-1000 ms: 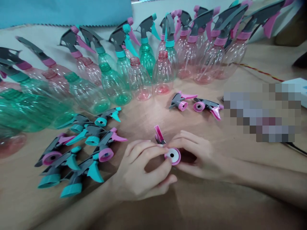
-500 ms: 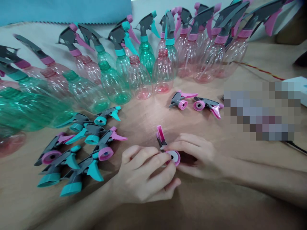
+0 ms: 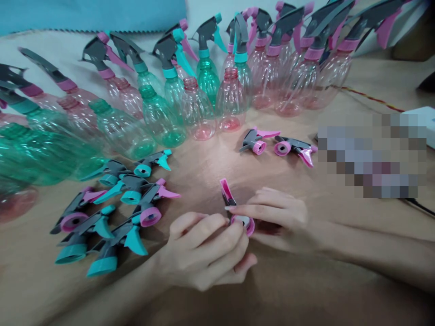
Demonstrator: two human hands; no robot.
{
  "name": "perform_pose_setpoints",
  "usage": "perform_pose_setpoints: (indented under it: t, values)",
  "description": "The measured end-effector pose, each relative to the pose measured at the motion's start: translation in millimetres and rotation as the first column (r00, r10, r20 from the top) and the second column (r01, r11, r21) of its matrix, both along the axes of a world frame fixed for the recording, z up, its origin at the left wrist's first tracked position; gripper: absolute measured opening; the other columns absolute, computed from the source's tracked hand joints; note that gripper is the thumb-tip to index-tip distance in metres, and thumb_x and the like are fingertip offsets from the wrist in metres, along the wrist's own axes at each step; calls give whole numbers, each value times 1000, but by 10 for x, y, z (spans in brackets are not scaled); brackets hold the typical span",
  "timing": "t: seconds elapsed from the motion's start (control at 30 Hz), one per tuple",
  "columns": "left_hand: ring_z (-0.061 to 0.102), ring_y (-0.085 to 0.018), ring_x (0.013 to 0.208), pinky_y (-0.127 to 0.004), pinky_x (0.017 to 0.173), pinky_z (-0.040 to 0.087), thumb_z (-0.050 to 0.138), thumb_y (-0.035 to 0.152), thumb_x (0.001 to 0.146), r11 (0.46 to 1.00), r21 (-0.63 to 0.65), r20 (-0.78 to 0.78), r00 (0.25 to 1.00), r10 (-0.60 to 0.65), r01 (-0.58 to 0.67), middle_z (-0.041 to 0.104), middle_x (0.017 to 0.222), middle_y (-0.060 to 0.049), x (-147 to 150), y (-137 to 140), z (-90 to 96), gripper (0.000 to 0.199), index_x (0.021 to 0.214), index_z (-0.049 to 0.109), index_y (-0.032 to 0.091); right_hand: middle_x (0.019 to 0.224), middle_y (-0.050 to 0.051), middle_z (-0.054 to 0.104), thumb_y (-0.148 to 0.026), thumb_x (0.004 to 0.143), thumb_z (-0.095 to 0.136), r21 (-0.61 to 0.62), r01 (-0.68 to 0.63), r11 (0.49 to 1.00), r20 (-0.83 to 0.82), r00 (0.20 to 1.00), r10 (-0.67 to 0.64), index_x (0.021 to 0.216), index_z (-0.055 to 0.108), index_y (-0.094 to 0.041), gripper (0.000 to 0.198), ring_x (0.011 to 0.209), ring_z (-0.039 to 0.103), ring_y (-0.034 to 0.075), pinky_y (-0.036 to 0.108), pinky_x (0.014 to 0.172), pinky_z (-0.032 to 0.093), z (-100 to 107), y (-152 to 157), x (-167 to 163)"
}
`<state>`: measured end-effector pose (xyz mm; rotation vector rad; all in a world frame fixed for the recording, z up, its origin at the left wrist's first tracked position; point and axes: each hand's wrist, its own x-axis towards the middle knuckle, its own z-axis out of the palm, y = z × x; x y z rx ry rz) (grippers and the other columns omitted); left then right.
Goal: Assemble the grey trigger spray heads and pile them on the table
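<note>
A grey-and-pink trigger spray head [image 3: 245,224] is held between my two hands, its round collar turned up toward me. Inside the collar sits a white disc with a dark centre hole. My left hand [image 3: 207,249] is closed, its fingertips pressed at the collar's left edge and partly covering the disc. From the other side my right hand [image 3: 282,215] grips the same spray head, index finger across its neck and thumb below the collar. The pink trigger [image 3: 225,186] points away from me. Part of the head's body is hidden behind the fingers.
Several loose spray heads [image 3: 131,198] lie left of my hands, and two pink-collared ones [image 3: 282,148] lie beyond. A row of green and pink bottles [image 3: 198,111], some capped with spray heads, stands along the back. A pixelated patch and a twisted cable [image 3: 372,98] are at right.
My left fingers have curled in slightly over the collar, and my right index finger has shifted a little left along the neck. The surrounding bottles and loose heads stay put.
</note>
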<state>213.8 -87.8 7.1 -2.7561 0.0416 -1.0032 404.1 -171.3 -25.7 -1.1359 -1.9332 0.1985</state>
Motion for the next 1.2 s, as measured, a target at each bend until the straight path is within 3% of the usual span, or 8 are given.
perform_pose_setpoints:
  t: [0.37, 0.57, 0.7, 0.87, 1.0, 1.1, 1.2]
  values:
    - [62, -13, 74, -33, 64, 39, 54, 38, 87, 997, -1, -51, 996, 71, -71, 71, 88, 8, 15, -19, 16, 16, 86, 66, 27, 92, 5, 70, -19, 86, 60, 14, -13, 1000, 0, 1000, 13, 118, 58, -16, 32, 78, 62, 13, 29, 72, 51, 31, 5, 18]
    - [52, -19, 82, -37, 79, 37, 62, 44, 80, 998, 38, 9, 999, 40, -40, 67, 87, 0, -19, 29, 10, 21, 91, 68, 26, 88, 5, 70, -22, 87, 60, 14, 30, 999, 3, 1000, -30, 113, 61, -15, 28, 76, 62, 12, 27, 69, 51, 66, 1, 3]
    - [52, -17, 84, -35, 84, 38, 61, 41, 81, 999, 13, 2, 1000, 29, -29, 67, 88, 3, -38, 38, -16, 20, 92, 68, 26, 89, 5, 70, -22, 87, 60, 28, 21, 999, 6, 1000, -21, 113, 61, -13, 28, 77, 62, 12, 27, 70, 51, 59, 7, 7]
    - [62, -15, 81, -32, 69, 39, 61, 35, 83, 999, 19, -97, 995, -34, 36, 71, 90, 9, -18, 57, 34, 15, 90, 67, 23, 89, 5, 71, -21, 86, 61, 33, -9, 999, 16, 1000, 8, 114, 61, -13, 29, 76, 63, 13, 29, 70, 52, 43, 4, 9]
    - [66, -15, 71, -31, 61, 42, 59, 34, 85, 999, -28, -157, 987, -30, 26, 72, 85, 2, 42, 6, 86, 19, 93, 64, 18, 91, 8, 71, -21, 85, 63, 66, -9, 998, 22, 1000, 7, 109, 62, -11, 26, 77, 63, 14, 29, 70, 51, 32, 7, 16]
    - [66, -15, 64, -28, 55, 46, 62, 25, 83, 997, -14, -171, 983, 70, -74, 73, 89, -7, 46, -154, 78, 21, 98, 63, 10, 91, 9, 71, -19, 85, 62, 80, -2, 997, 26, 1000, 0, 108, 62, -10, 25, 80, 62, 14, 29, 71, 51, 28, 8, 27]
    - [66, -17, 59, -28, 50, 48, 65, 21, 79, 975, 112, -210, 955, 212, -192, 72, 100, -16, -7, -376, 28, 35, 108, 62, 3, 92, 8, 71, -17, 86, 59, 63, -11, 998, 45, 999, 8, 112, 61, -12, 26, 79, 61, 14, 30, 71, 51, 23, 3, 32]
